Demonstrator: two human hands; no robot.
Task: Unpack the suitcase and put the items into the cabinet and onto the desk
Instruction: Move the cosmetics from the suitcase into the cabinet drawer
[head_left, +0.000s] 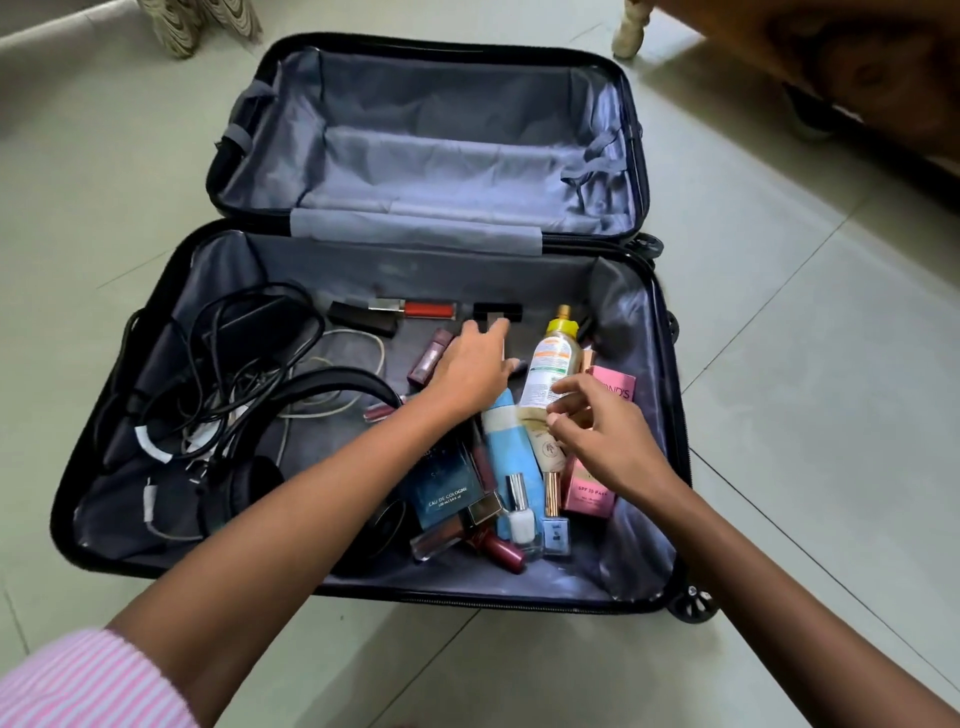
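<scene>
A black suitcase (623, 587) lies open on the tiled floor; its far half holds nothing. The near half holds cosmetics on the right: a white spray bottle (551, 364) with a yellow cap, a blue tube (506, 447), a pink box (597, 488), a blue cologne box (447, 483), nail polish bottles (522, 519) and several lipsticks. My left hand (475, 366) reaches flat over the lipsticks toward a small black case (496, 312), fingers straight. My right hand (602, 431) hovers over the spray bottle and a beige tube, fingers loosely curled, holding nothing.
Tangled black cables and a charger (254, 332) fill the suitcase's left side, with black headphones (244, 483) nearer me. A red lip gloss (426, 310) lies along the back wall. A wooden furniture piece (857, 67) stands at the upper right, a patterned chair base at the upper left.
</scene>
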